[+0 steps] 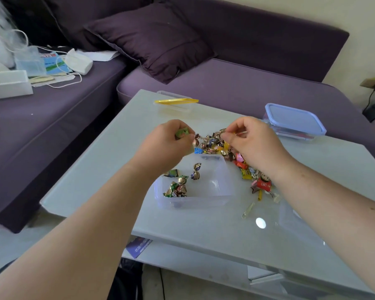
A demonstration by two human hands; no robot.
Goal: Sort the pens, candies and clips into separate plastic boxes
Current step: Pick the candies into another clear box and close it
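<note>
My left hand (171, 141) pinches a green-wrapped candy (181, 133), fingers curled round it, over the middle of the table (95, 169). My right hand (251, 141) pinches a brown foil candy (222, 131) above the glossy, many-coloured pile (217, 146). Nearer me, the clear open box (223, 180) holds several gold-and-green twisted sweets (178, 187).

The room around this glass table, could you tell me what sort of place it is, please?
Most likely a home living room: a purple sofa with a matching cushion wraps round the low glass table, and a wall socket sits beside it.
</note>
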